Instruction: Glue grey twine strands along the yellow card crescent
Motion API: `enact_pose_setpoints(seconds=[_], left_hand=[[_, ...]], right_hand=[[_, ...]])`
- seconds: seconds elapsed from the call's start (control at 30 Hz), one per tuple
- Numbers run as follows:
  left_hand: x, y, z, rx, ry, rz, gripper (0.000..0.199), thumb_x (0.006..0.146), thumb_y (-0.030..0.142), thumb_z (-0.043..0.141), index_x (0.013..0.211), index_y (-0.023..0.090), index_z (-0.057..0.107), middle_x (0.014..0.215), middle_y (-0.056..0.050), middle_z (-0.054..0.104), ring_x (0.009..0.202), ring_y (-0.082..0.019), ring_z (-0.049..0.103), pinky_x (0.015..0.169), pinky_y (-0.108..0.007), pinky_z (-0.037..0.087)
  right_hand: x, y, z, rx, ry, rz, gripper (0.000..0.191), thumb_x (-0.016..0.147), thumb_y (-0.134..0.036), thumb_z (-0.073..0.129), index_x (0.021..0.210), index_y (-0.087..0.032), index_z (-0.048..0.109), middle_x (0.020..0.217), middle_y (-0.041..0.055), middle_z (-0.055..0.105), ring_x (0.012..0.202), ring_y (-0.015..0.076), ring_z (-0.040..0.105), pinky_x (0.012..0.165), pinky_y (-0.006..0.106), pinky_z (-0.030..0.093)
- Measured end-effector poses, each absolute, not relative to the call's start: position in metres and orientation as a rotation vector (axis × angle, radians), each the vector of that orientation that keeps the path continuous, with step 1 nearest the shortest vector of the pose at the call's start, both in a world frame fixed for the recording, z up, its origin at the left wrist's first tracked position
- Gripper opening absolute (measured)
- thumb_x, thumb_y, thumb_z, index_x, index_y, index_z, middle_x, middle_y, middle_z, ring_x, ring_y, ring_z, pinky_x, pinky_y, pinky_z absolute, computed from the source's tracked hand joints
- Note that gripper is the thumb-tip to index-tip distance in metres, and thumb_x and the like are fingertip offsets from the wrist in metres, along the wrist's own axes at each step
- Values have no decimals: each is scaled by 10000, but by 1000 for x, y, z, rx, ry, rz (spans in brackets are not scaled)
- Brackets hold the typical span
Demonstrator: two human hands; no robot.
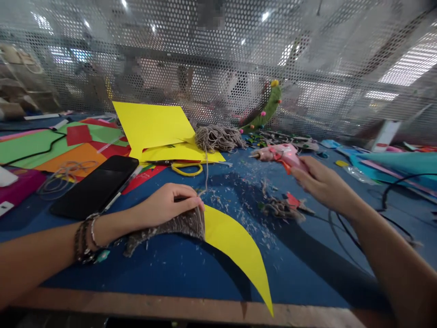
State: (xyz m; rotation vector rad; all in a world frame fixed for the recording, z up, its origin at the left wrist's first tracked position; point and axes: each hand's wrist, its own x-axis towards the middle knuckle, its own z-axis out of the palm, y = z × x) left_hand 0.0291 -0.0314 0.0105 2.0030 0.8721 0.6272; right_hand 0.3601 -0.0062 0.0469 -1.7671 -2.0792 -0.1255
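A curved, horn-shaped piece of yellow paper (239, 241) lies near the table's front edge, its left half wrapped in grey-brown yarn (170, 228). My left hand (170, 200) is closed on the wrapped part, thumb and fingers at the border where yarn meets bare yellow. From that spot a loose strand runs back to a heap of grey yarn (220, 137). On the right, my right hand (319, 182) grips a pink hot glue gun (283, 155) above the table, its nozzle pointing left. The nozzle is apart from the paper.
Yellow sheets (155, 125) and yellow-handled scissors (187, 170) lie behind my left hand. A black phone (97, 187) is at left, near coloured papers (20, 148). Yarn scraps (282, 207) and cables (385, 200) lie right. A green curved piece with pompoms (271, 107) leans against the perforated metal screen (218, 59).
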Motion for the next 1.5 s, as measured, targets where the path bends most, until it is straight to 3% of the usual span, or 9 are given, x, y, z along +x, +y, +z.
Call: enact_pose_setpoints(seconds=[0.2, 0.37, 0.63, 0.9, 1.5], left_hand=[[30, -32, 14, 2057, 887, 607, 289, 851, 270, 416, 635, 160, 575, 690, 19, 552, 623, -88, 485, 618, -192, 370], [30, -31, 14, 2053, 816, 512, 294, 855, 275, 421, 645, 157, 590, 678, 22, 535, 619, -84, 481, 609, -188, 363], [30, -31, 15, 2067, 846, 480, 290, 852, 270, 413, 655, 156, 593, 660, 27, 537, 601, -83, 471, 600, -192, 346], [30, -31, 15, 2084, 840, 479, 291, 846, 262, 407, 643, 147, 580, 679, 28, 561, 590, -77, 472, 598, -186, 343], [30, -31, 15, 2094, 820, 484, 284, 838, 257, 414, 642, 161, 595, 680, 31, 573, 591, -71, 488, 593, -181, 358]], right_hand=[[313, -29, 40, -1479, -2436, -39, 446, 760, -554, 412, 922, -147, 494, 786, 83, 600, 631, 177, 541, 550, 271, 387], [307, -32, 28, -1310, -2527, -162, 440, 761, -554, 440, 918, -154, 536, 795, 91, 632, 654, 187, 580, 548, 268, 416], [303, -35, 16, -1224, -2658, -178, 453, 783, -504, 457, 1059, -151, 525, 988, 129, 642, 830, 222, 620, 653, 313, 489], [300, -39, 14, -1169, -2689, -244, 338, 805, -417, 446, 1011, -160, 520, 913, 103, 653, 754, 196, 631, 593, 273, 482], [300, -38, 14, -1169, -2715, -248, 333, 828, -409, 395, 1008, -164, 531, 905, 106, 652, 737, 203, 627, 574, 282, 460]])
